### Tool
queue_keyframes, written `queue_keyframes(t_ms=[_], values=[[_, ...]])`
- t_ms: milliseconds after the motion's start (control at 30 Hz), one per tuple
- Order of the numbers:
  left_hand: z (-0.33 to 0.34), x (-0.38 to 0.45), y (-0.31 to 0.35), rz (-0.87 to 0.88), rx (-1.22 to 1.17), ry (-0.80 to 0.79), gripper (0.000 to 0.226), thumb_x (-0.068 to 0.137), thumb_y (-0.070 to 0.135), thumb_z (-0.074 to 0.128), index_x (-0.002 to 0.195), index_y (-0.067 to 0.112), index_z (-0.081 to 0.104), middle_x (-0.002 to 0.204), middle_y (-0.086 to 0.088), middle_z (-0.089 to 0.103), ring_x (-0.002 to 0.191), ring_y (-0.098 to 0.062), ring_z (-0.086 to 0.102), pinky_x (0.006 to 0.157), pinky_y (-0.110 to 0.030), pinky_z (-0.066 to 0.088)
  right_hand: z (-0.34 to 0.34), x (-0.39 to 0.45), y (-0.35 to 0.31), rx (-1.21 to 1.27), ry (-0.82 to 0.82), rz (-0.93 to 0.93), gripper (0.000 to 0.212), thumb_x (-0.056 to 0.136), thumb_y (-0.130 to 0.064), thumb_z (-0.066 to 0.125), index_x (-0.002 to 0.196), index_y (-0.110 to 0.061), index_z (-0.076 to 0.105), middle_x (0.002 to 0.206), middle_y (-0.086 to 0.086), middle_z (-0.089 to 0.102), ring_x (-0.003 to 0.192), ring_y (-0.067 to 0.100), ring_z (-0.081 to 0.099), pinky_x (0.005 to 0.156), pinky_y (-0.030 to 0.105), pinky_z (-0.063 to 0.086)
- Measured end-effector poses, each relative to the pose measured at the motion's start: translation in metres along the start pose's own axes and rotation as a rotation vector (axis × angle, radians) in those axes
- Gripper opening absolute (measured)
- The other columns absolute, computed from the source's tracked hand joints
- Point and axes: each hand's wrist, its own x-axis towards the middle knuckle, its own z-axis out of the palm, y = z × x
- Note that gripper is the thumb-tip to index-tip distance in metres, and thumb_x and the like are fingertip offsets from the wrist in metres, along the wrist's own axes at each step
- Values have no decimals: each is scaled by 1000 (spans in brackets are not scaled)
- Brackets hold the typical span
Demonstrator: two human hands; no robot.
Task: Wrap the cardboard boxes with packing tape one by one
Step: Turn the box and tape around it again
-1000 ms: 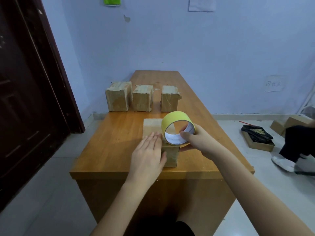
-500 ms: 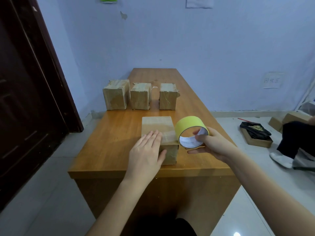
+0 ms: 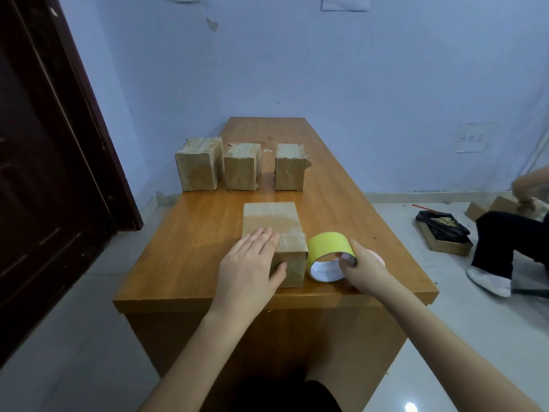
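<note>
Now the left hand [image 3: 252,264] lies flat on the near cardboard box [image 3: 273,233], fingers [image 3: 261,237] straight on its top and the thumb down its front face. That box sits close to the front edge of the wooden surface [image 3: 190,248]. Just to its right, touching its side, the yellow tape roll [image 3: 329,254] stands on edge, and the right hand [image 3: 365,270] grips it, thumb hooked inside the core and fingers curled round the far side. Further back, three taped boxes [image 3: 242,166] stand in a row. Off to the right, another person [image 3: 511,233] crouches on the floor beside a black bag [image 3: 439,226].
</note>
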Motion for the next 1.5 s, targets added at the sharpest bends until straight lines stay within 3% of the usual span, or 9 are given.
queue_keyframes(t_ms=[133,300,400,467,667,867,1233,1400,1500], values=[[-1,5,1,-21,6,4,57,92,54,41,141,26,40,146,9,39,134,-5,32,106,-18,16,-2,0,7,-140,30,0,26,97,-32,44,104,-7,41,89,10,56,81,24,51,61,34,38],[-9,25,14,-48,122,-22,62,85,67,35,119,18,52,120,3,53,111,-12,45,95,-26,34,-7,-10,7,-85,49,14,59,82,-51,65,115,-12,35,98,5,57,89,24,57,63,32,42],[-6,29,15,8,112,-66,71,86,63,39,137,13,36,146,-5,33,136,-19,27,113,-30,16,-17,-18,3,-253,99,-94,81,76,-55,69,137,-16,31,128,3,46,110,21,52,76,32,47],[-3,28,16,95,43,-97,74,91,56,40,148,15,18,156,-2,15,143,-15,8,110,-25,-3,-26,-23,-4,-248,145,-300,88,76,-48,71,145,-18,26,143,0,36,128,18,38,93,28,41],[8,23,12,225,71,-78,62,97,45,36,149,18,16,155,2,20,142,-9,16,109,-22,0,-33,-20,-43,-321,75,-697,65,88,-41,59,145,-17,38,151,-4,36,144,10,18,113,22,17],[12,25,7,205,23,-73,63,96,47,36,149,24,14,155,7,16,141,-5,12,110,-20,2,-7,-19,-41,-599,71,-718,64,92,-42,45,147,-12,33,149,3,39,140,19,29,118,32,9],[12,25,9,218,8,-72,62,93,45,43,148,31,18,154,7,22,142,-8,16,113,-24,9,4,-32,-63,-1087,86,-596,61,101,-29,36,148,4,15,149,21,26,136,36,25,113,54,19],[11,28,10,217,20,-88,59,93,47,43,147,32,22,154,7,23,141,-9,18,113,-25,12,-5,-31,-62,-1062,75,-630,58,99,-27,41,146,-1,23,148,18,31,137,33,27,115,51,17],[6,34,11,228,39,-101,56,92,48,44,144,33,29,152,5,29,139,-12,27,111,-28,25,-20,-29,-59,-822,29,-627,63,92,-43,48,144,-10,35,153,11,29,143,26,20,116,44,14]])
